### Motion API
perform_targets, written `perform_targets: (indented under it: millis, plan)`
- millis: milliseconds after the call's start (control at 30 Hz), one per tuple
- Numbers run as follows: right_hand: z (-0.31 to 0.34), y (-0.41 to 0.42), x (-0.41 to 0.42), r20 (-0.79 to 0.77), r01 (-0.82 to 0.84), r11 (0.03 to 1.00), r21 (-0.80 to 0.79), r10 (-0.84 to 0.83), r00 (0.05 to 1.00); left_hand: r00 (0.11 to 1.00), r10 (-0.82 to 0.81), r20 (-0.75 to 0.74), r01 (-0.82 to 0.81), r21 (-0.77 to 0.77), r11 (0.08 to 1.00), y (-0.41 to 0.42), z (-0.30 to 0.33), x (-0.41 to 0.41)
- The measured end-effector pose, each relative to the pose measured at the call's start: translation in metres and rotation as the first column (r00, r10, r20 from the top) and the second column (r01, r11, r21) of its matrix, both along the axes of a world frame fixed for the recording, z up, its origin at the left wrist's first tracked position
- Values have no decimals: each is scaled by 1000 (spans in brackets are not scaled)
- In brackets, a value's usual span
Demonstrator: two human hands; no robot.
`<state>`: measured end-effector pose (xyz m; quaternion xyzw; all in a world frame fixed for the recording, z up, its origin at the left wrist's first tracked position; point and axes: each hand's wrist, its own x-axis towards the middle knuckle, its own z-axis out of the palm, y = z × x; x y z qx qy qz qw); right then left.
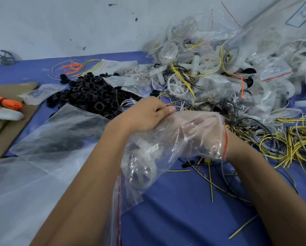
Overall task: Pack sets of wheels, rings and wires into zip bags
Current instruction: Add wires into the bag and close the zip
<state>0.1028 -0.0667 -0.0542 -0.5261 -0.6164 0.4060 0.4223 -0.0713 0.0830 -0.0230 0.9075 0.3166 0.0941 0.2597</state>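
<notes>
Zip bag (148, 157): clear, red-striped, crumpled between both hands above the blue worktop's (184, 210) near edge.
Left hand (145, 116): fingers curled, gripping the bag's top.
Right hand (198, 132): inside the bag; grip unclear through plastic.
Black rings (88, 93): heaped left of centre.
Filled bags (219, 68): piled at far right corner.
Yellow wires (290, 144): tangled along right edge.

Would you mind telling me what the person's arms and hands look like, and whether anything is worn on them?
Both forearms are bare, with no sleeves in view. The left hand wears no glove, ring, watch or band that I can see. The right hand sits inside a clear zip bag, so it shows only through the plastic; nothing worn is apparent there or on its wrist.
</notes>
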Motion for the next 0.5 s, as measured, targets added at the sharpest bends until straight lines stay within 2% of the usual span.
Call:
perform_targets:
  millis: [67, 133, 200, 333, 367, 433, 467, 500]
  plan:
    - [9, -4, -4, -69, -143, 989, -23, 141, 988, 1000, -19, 15, 19, -17, 1000, 2, 1, -5]
    - [14, -7, -14, -179, -344, 935, -89, 325, 929, 999, -30, 29, 32, -65, 997, 3, 3, -12]
    - [19, -8, -24, -249, -402, 907, -126, 363, 898, 999, -25, 21, 27, -92, 995, 9, 9, -21]
    - [21, -4, -35, -305, -455, 887, -78, 414, 858, 997, 23, -68, -25, -32, 999, 25, 23, -43]
    - [20, 0, -37, -323, -389, 920, -57, 351, 879, 996, 45, -75, -46, -9, 999, 28, 25, -46]
    - [16, 12, -34, -309, -57, 998, -15, 50, 950, 990, 116, -75, -112, 46, 993, 32, 23, -52]
    - [12, 17, -29, -291, 157, 988, 2, -150, 945, 984, 161, -83, -153, 87, 984, 33, 21, -54]
    - [9, 21, -21, -278, 347, 938, 22, -328, 903, 974, 211, -88, -197, 140, 970, 35, 19, -56]
